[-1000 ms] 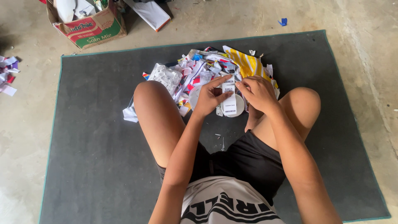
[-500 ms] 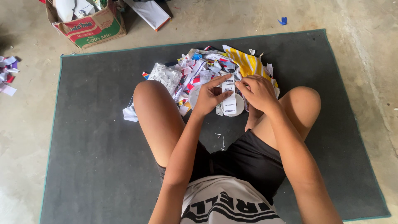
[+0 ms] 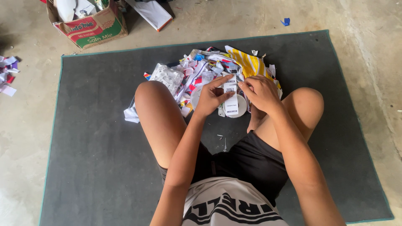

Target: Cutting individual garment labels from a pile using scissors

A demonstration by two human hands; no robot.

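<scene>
Item: small white paper strip (image 3: 230,97) with dark printed blocks, being held upright between both hands, just above a round white lid-like disc (image 3: 237,105) and the scrap heap, between the person's raised knees.

Left hand (image 3: 210,97): fingers curled, thumb and forefinger pinching the strip's left edge near the top. Right hand (image 3: 260,93): fingers bent inward, fingertips closing on the strip's upper right edge. Both hands are gripping, not open.

Change: compared with a second ago, almost nothing is shifting. The hands are staying in the same spot over the pile, and the fingertips are only adjusting slightly at the top of the strip. Judgement: the work on this one strip is continuing, with the grip being refined rather than the piece being set down.

Surface: dark grey mat (image 3: 92,138) with a thin green edge, lying on a bare concrete floor (image 3: 29,138). The person is sitting on it, legs bent. A heap of torn wrappers and paper scraps (image 3: 197,71), white, red, blue and yellow-striped, is lying just beyond the hands.

Room: an open cardboard box (image 3: 90,27) is standing off the mat at upper left, a flat white packet (image 3: 153,14) beside it. More scraps (image 3: 7,75) are lying at the far left, and a small blue scrap (image 3: 286,21) is lying on the concrete at the top.
</scene>
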